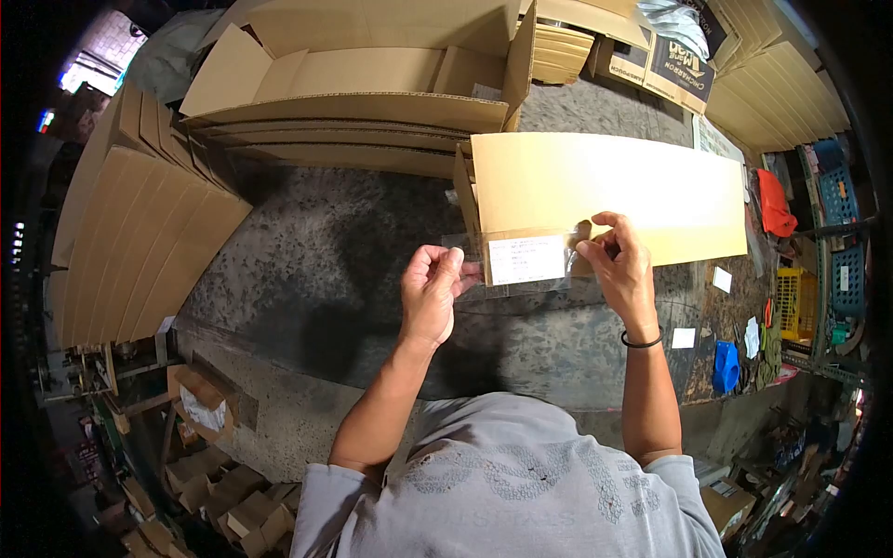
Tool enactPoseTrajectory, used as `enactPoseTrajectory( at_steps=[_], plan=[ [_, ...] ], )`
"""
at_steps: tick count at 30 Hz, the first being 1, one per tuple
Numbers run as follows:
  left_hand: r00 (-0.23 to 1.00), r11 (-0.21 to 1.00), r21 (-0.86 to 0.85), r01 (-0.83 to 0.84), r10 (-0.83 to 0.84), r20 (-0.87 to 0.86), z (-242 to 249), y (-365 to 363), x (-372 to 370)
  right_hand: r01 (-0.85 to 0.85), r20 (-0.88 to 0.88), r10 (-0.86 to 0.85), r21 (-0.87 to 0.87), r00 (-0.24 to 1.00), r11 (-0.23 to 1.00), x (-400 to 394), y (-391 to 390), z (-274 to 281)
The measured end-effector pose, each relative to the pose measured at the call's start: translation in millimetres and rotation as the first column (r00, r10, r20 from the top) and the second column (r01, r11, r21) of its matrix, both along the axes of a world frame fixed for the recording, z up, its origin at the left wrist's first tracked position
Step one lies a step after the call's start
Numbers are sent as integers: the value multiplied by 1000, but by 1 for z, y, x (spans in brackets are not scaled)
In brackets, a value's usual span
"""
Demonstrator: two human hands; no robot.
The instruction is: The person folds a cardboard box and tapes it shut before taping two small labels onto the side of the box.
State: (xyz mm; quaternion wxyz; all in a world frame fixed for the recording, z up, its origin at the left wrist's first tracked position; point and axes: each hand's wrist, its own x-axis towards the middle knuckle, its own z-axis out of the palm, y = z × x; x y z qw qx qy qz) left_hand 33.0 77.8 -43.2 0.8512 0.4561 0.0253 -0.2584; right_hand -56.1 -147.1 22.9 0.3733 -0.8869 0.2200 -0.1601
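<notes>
A white paper label (526,259) with lines of writing sits in a clear plastic sleeve in front of me. The thumb and fingers of my left hand (429,293) pinch the sleeve's left edge. At its right end, my right hand (621,274) grips the plastic between thumb and forefinger, a dark band round that wrist. Behind the label lies a flat cardboard box (614,186), its near left corner overlapped by the sleeve in this view.
Folded cardboard stacks stand at the left (153,242), and a large open carton (363,70) lies at the back. On the dark worktable (307,242), a blue object (726,366) and paper slips (684,338) lie right. A red object (776,203) and yellow basket (795,302) are beyond.
</notes>
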Motion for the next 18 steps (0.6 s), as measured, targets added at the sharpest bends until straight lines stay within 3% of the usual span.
enactPoseTrajectory(
  at_steps=[18],
  plan=[
    [1000, 999, 26, 20, -20, 14, -9, 1, 3, -9, -16, 9, 8, 1000, 1000, 0, -1, 0]
  ],
)
